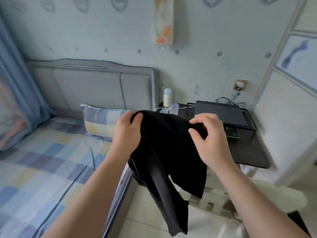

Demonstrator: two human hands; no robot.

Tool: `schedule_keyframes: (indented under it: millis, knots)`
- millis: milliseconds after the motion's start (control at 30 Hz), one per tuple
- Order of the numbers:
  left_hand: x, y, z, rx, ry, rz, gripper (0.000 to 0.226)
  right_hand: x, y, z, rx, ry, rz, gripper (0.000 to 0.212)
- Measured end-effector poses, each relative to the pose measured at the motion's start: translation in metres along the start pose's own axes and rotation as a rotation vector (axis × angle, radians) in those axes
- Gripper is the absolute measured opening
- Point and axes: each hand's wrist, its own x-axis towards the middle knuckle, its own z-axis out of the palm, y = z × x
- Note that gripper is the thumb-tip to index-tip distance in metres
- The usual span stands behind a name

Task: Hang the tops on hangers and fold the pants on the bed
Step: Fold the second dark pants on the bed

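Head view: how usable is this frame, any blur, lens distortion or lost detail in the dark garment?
Head view: soft blur, worst toward the edges; the wide-angle lens slants the blue pleated curtain and pale panelled cabinet; light is even and cool, no glare; the black fabric garment, gripped by the left hand and right hand, reads as a near-flat dark mass, few folds visible.

Black garment (164,152) hangs crumpled, held aloft.
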Motion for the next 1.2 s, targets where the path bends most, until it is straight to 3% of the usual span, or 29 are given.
schedule_keyframes:
  millis: [100,233,300,400,533,767,867,933,1000,1200]
  knots:
    - [0.009,-0.007,-0.052,-0.089,0.036,-0.074,0.035,-0.030,-0.049,0.059,0.175,-0.070,-0.131,0.012]
    - [0.016,-0.026,-0.115,-0.212,0.105,-0.177,0.038,-0.099,-0.092,0.159,0.297,-0.393,0.098,0.066]
    - [0.017,-0.037,-0.149,-0.266,0.129,-0.241,0.034,-0.122,-0.102,0.209,0.269,-0.479,0.199,0.075]
    - [0.018,-0.056,-0.207,-0.290,0.212,-0.301,0.031,-0.134,-0.108,0.273,0.211,-0.639,0.374,0.043]
    - [0.026,-0.094,-0.290,-0.285,0.371,-0.325,0.037,-0.137,-0.119,0.338,0.185,-0.799,0.356,0.003]
    - [0.047,-0.166,-0.430,-0.234,0.581,-0.394,0.025,-0.071,-0.186,0.408,0.318,-0.820,0.214,0.031]
    - [0.046,-0.196,-0.465,-0.297,0.591,-0.364,0.020,-0.045,-0.227,0.437,0.526,-0.869,0.269,0.019]
    - [0.039,-0.217,-0.476,-0.338,0.569,-0.369,0.033,-0.036,-0.254,0.460,0.629,-0.902,0.333,0.010]
    - [0.026,-0.241,-0.476,-0.317,0.558,-0.405,0.037,-0.029,-0.280,0.485,0.715,-0.920,0.425,0.014]
    - [-0.039,-0.309,-0.433,-0.330,0.620,-0.546,0.018,-0.026,-0.331,0.559,0.870,-0.956,0.627,0.024]
